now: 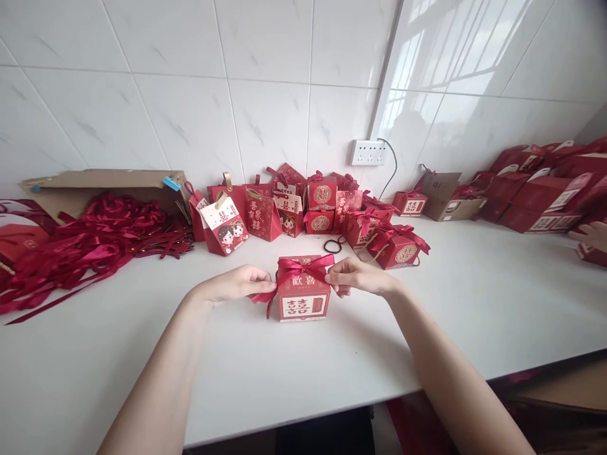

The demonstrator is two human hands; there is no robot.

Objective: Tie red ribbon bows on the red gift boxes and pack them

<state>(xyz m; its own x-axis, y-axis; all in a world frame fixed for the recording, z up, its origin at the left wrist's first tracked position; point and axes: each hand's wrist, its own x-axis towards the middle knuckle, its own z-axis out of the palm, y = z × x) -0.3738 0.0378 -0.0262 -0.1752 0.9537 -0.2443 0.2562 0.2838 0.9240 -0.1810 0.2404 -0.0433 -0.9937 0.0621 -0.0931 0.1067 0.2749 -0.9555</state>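
A red gift box (303, 308) with a white label and Chinese characters stands upright on the white table in front of me. Across its top runs a red satin ribbon (303, 268), tied in a bow. My left hand (244, 282) is at the box's left side, its fingers pinched on the ribbon there. On the opposite side, my right hand (355, 277) pinches the ribbon near the top right corner. Both hands are closed, and the fingertips partly cover the ribbon's ends.
Finished red boxes (402, 246) and bags (227, 224) line the tiled wall. A heap of red ribbons (109, 234) lies left by a cardboard box (109, 180). A black ring (332, 246) lies behind my box. Another person's hand (592, 235) shows at far right, near stacked boxes (545, 189).
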